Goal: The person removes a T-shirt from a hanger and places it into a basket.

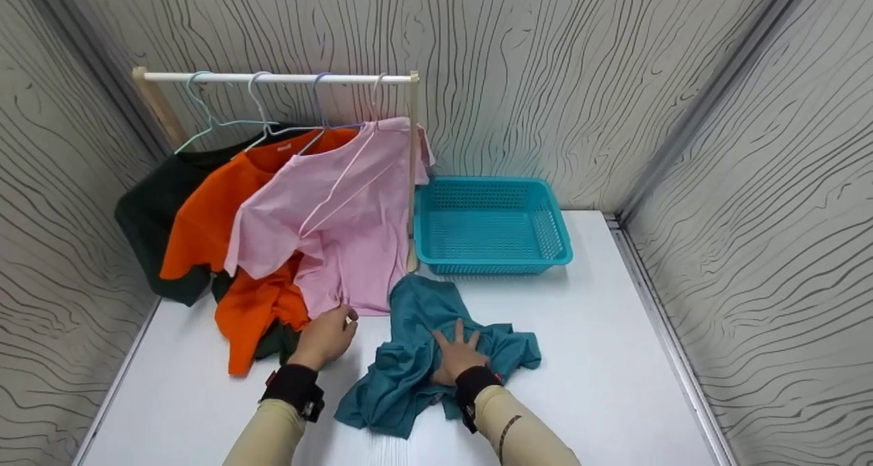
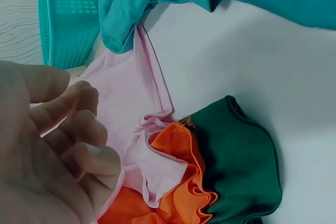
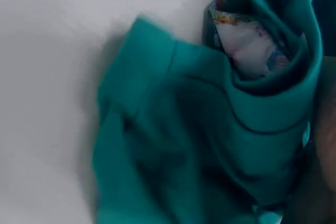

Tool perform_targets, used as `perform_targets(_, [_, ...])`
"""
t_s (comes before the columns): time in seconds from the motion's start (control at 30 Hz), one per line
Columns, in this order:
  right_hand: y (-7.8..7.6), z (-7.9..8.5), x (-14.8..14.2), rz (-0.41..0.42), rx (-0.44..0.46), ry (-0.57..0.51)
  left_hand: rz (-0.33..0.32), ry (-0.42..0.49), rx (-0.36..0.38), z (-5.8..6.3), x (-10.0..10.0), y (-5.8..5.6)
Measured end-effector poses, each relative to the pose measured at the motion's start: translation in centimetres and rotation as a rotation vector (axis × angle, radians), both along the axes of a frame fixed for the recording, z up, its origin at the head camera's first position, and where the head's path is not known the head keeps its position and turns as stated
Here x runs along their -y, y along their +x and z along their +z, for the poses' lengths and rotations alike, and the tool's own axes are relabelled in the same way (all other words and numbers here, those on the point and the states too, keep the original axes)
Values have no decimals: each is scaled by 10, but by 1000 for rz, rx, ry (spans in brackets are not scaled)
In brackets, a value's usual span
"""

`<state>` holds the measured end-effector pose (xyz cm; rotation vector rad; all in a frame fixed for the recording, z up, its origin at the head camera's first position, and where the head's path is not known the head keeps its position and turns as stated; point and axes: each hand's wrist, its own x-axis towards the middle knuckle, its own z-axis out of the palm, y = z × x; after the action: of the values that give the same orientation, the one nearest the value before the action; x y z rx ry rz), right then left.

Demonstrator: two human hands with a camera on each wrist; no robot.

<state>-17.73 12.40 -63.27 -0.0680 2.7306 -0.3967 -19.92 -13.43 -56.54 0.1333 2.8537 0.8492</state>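
Observation:
A crumpled teal shirt (image 1: 412,326) lies on the white table. My right hand (image 1: 461,357) rests on it with fingers spread. Up close in the right wrist view, folds of the teal fabric (image 3: 152,124) show, with a patterned white print (image 3: 252,45) inside one fold. My left hand (image 1: 326,336) is beside the hem of a hanging pink shirt (image 1: 361,213). In the left wrist view the left hand's fingers (image 2: 89,129) are loosely bent, with nothing between them, over the pink cloth (image 2: 121,87). A pink hanger (image 1: 339,179) tilts across the pink shirt's front.
A rack with a white rail (image 1: 293,78) stands at the back left. Orange (image 1: 204,210) and dark green shirts (image 1: 153,213) hang there beside the pink one, their lower parts reaching the table. Right of the rack sits a teal basket (image 1: 491,268). Patterned walls (image 1: 545,56) enclose the table.

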Motion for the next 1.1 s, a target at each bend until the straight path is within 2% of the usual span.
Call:
perform_targets(0.2, [-1,-21,-3,55,-109,-124,-20,36,-22,3,-7,-2])
perform_targets(0.27, [1,-22,-3,66,-119,-149,-21,38,-26,3,-10,-2])
perform_targets(0.37, [2,-16,-11,99,-151,-181,-22,40,-27,3,-12,-2])
perform_targets(0.47, [-5,2,-24,116,-172,-234,-18,53,-20,4,-12,-1])
perform_targets(0.53, [-16,20,-34,117,-182,-258,-13,58,-23,6,-10,0])
perform_targets(0.63, [-39,58,-48,100,-179,-301,-5,59,-33,7,-8,1])
perform_targets(0.8, [-85,133,-70,46,-215,-362,-16,67,-37,7,-8,2])
perform_targets(0.97, [-123,209,-90,-36,-380,-437,-26,61,-50,5,-11,4])
perform_targets(1.03, [-138,233,-97,-86,-458,-468,-24,64,-51,3,-12,5])
perform_targets(1.1, [-153,247,-100,-131,-527,-483,-24,74,-49,0,-12,7])
